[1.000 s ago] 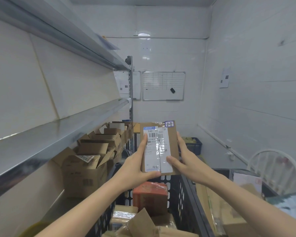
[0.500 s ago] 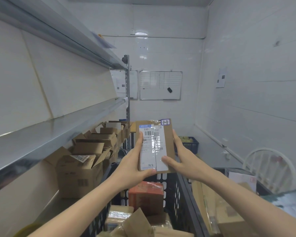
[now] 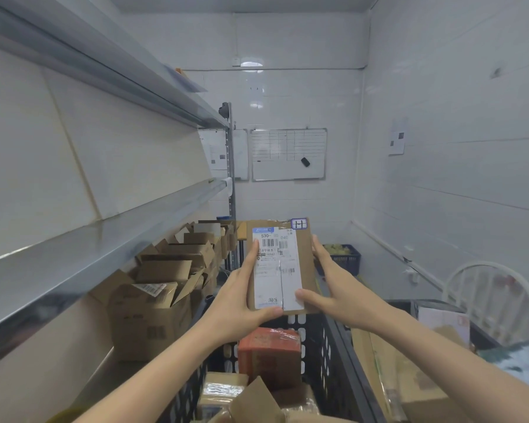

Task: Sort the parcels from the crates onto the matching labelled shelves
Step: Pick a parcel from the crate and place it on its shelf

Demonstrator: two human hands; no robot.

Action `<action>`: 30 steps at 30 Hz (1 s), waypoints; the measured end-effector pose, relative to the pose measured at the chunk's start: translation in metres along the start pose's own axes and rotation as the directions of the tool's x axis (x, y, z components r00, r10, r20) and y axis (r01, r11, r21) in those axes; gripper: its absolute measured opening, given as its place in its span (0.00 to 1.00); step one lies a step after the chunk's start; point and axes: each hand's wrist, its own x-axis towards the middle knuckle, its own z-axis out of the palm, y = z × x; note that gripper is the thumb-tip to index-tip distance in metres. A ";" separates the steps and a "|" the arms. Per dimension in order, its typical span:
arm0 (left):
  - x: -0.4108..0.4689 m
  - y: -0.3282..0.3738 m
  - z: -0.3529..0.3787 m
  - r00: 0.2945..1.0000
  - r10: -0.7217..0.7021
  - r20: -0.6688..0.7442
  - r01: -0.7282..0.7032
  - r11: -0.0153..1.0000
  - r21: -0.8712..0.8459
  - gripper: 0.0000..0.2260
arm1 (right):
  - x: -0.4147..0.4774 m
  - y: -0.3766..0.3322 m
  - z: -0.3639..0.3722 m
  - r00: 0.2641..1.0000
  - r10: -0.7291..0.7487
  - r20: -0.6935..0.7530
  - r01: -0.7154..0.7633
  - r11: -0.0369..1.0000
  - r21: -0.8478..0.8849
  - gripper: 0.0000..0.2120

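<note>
A flat brown cardboard parcel (image 3: 304, 264) stands upright in front of me, its white shipping label facing me and a small "H" sticker at its top right corner. My left hand (image 3: 239, 303) grips its left edge and lower corner. My right hand (image 3: 333, 288) grips its right edge, thumb on the label. Below the parcel a black crate (image 3: 333, 355) holds a red-orange box (image 3: 269, 352) and several taped brown parcels. The metal shelves (image 3: 110, 236) run along the left wall; the middle and upper boards appear bare.
Several open cardboard boxes (image 3: 153, 312) crowd the lowest shelf. A second dark crate (image 3: 483, 331) with parcels sits at the right. A white wire chair (image 3: 495, 297) stands by the right wall. A blue basket (image 3: 345, 257) rests on the floor at the back, under a whiteboard (image 3: 289, 154).
The parcel stays gripped by both hands in nearly the same pose. The view has shifted slightly, so the hands and parcel sit a little left and lower than a second ago.
</note>
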 end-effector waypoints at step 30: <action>-0.180 0.133 -0.067 0.944 -0.066 -0.322 0.114 0.984 0.133 0.52 | -0.126 -0.106 -0.064 0.914 -0.331 0.235 0.377 0.907 -0.189 0.39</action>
